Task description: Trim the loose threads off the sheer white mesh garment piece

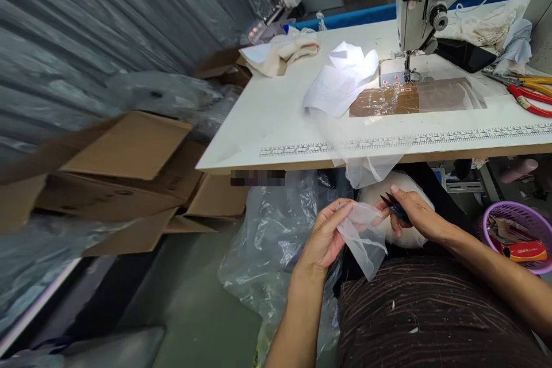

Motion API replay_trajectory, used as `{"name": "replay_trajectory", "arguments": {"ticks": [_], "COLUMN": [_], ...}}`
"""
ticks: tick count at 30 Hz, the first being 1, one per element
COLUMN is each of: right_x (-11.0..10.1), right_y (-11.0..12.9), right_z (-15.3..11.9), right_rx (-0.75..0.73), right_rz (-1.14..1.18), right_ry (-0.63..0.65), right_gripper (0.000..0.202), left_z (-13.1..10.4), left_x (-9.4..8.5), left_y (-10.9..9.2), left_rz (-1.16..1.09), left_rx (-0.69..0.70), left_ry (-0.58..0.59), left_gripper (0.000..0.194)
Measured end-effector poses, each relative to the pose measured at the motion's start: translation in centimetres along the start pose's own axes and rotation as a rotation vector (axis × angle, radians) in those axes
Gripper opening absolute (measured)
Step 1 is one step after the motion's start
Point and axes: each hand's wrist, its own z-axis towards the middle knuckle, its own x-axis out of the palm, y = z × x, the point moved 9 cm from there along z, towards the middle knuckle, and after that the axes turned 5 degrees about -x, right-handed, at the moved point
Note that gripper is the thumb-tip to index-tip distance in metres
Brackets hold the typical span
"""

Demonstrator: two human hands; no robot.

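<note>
Below the table's front edge, my left hand (325, 233) pinches a piece of sheer white fabric (366, 247) between thumb and fingers. The fabric hangs loosely over my lap. Just to its right, my right hand (411, 213) is closed around small dark thread snips (394, 207), their pointed blades toward the upper left. Its fingertips are close to the fabric; whether they touch it I cannot tell. Another sheer white piece (373, 169) drapes over the table edge above my hands. A pale round thing (411, 236) lies on my lap, partly hidden by my right hand.
A sewing machine (409, 6) stands on the white table (241, 132), beside crumpled white material (342, 80) and a folded beige cloth (297, 46). Red-handled cutters (524, 98) lie at the right. Cardboard boxes (129, 146), clear plastic (276, 241) and a purple basket (513, 211) surround the table.
</note>
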Motion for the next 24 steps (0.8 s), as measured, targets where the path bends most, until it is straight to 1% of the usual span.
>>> {"name": "replay_trajectory", "arguments": {"ticks": [3,4,5,7,8,9,11,12,13,15,16,17,20,22,24], "right_x": [0.5,0.6,0.9,1.3,1.4,1.4,0.8,0.5,0.3,0.2,0.3,0.5,1.2,1.4,1.4], "right_y": [0.0,0.0,0.1,0.2,0.1,0.1,0.1,0.3,0.7,1.7,2.4,3.1,5.0,5.5,5.6], "right_z": [-0.5,-0.8,-1.1,-1.7,-1.9,-2.0,-2.0,-2.0,-1.9,-1.9,-2.0,-2.2,-3.0,-3.5,-3.8], "right_rx": [-0.002,-0.005,-0.009,-0.011,-0.010,-0.011,-0.024,-0.042,-0.066,-0.132,-0.174,-0.223,-0.360,-0.418,-0.440], "right_rz": [0.011,0.017,0.023,0.025,0.014,-0.011,-0.104,-0.165,-0.230,-0.353,-0.410,-0.465,-0.622,-0.712,-0.782], "right_ry": [0.033,0.047,0.066,0.109,0.117,0.106,0.044,0.006,-0.023,-0.045,-0.041,-0.035,-0.020,-0.032,-0.061], "right_gripper": [0.055,0.053,0.055,0.066,0.067,0.062,0.040,0.030,0.024,0.021,0.020,0.019,0.020,0.021,0.026], "left_z": [-0.3,-0.4,-0.6,-0.8,-0.9,-1.1,-1.5,-1.8,-2.0,-2.3,-2.3,-2.1,-1.6,-1.6,-1.9], "left_x": [0.5,0.6,0.6,0.5,0.3,0.1,0.2,0.6,1.2,2.3,2.6,2.8,3.1,3.6,4.0], "left_y": [-0.3,-0.3,-0.3,-0.3,-0.3,-0.3,-0.5,-0.6,-0.5,0.1,0.5,0.9,1.8,2.0,1.7], "left_rz": [0.042,0.052,0.060,0.073,0.080,0.086,0.100,0.111,0.125,0.150,0.153,0.151,0.167,0.217,0.296], "left_rx": [0.043,0.051,0.057,0.064,0.070,0.079,0.105,0.111,0.105,0.049,0.004,-0.042,-0.154,-0.183,-0.169], "left_ry": [0.032,0.043,0.052,0.064,0.069,0.078,0.142,0.207,0.282,0.404,0.423,0.411,0.346,0.364,0.401], "left_gripper": [0.037,0.038,0.039,0.041,0.041,0.040,0.038,0.038,0.041,0.052,0.056,0.056,0.039,0.038,0.042]}}
